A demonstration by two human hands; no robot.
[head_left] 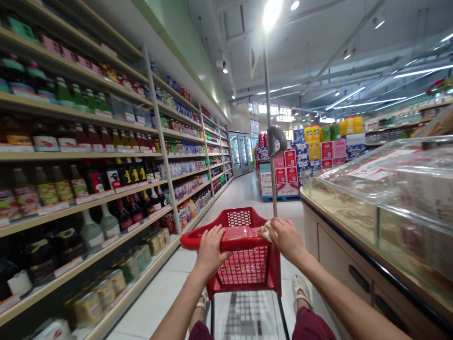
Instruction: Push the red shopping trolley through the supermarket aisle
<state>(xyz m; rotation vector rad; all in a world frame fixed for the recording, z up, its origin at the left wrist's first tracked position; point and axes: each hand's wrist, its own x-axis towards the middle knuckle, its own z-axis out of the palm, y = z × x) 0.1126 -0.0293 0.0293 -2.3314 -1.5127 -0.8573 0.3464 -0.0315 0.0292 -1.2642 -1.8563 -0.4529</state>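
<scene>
A red plastic shopping cart (244,276) with a honeycomb-mesh basket stands straight in front of me. My left hand (211,250) is closed over the left part of its red handle (240,232), thumb on the near side. At the handle's right end, my right hand (287,240) is closed on a crumpled whitish cloth or tissue (268,230), pressed against the handle. A thin metal pole (269,104) with a grey fitting (278,140) rises beyond the cart's right side. Most of the basket's inside is hidden by the handle.
Long shelves (122,192) of bottles and cans line the left side. A counter (339,245) with clear covers (382,165) runs close along the right. Ahead, stacked boxes (286,172) stand on a blue pallet (279,198) beside the tiled aisle (244,189); glass-door fridges (242,151) are farther back.
</scene>
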